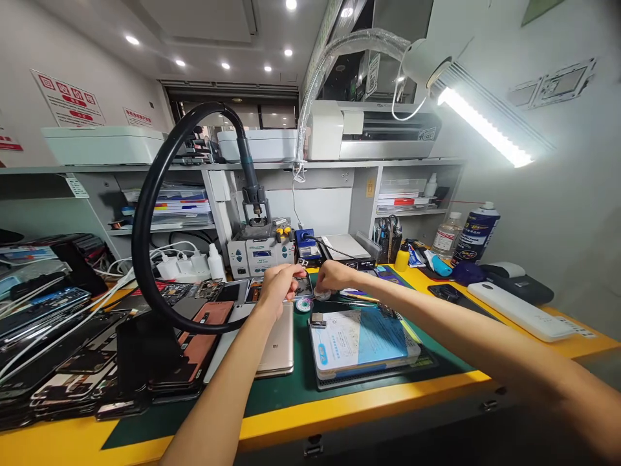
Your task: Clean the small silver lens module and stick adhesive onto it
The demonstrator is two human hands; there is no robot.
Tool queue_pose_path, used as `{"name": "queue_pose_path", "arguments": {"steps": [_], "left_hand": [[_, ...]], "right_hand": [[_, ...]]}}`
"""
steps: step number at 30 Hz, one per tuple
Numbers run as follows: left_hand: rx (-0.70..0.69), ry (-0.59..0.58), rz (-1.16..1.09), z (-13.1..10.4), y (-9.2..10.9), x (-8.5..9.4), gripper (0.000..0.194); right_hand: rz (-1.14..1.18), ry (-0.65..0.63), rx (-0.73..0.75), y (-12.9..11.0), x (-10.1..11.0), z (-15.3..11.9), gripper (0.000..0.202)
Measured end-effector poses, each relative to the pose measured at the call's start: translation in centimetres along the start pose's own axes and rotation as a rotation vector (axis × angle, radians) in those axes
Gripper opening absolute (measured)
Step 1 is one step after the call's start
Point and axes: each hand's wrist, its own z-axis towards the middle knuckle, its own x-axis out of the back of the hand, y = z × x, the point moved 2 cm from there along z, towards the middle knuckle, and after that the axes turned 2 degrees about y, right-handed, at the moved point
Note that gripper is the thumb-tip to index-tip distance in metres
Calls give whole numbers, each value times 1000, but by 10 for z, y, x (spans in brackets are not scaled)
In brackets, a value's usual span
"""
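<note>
While the left hand (280, 283) and right hand (336, 276) curl near a disc (304, 304), I cannot tell their hidden grip.

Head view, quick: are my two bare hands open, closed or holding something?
Left hand: fingers curled; whether it holds anything can't be told.
Right hand: fingers curled; whether it holds anything can't be told.

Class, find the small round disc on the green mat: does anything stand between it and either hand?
Nothing visible separates the left hand from the disc. Toward the right hand, a small clear object lies between, just under that hand; whether they touch is unclear.
</note>
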Motion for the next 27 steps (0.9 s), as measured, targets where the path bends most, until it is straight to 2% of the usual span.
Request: {"name": "queue_pose_path", "arguments": {"steps": [7,12,15,18,22,27], "left_hand": [[-17,-11,24,2,-1,-3,36],[-53,-20,60,-1,1,-4,27],[-92,-33,65,-5,4,-7,19],[-133,-46,81,-10,6,-12,18],[-186,-22,134,-13,5,-19,18],[-239,41,188,-12,0,-19,17]], "right_hand": [[-8,-93,33,1,-5,4,33],[9,-44,116,5,20,-26,29],[11,50,134,28,42,-48,29],[-9,149,92,62,51,-60,25],[11,160,47,96,39,-60,18],[57,172,70,107,23,-56,15]]}}
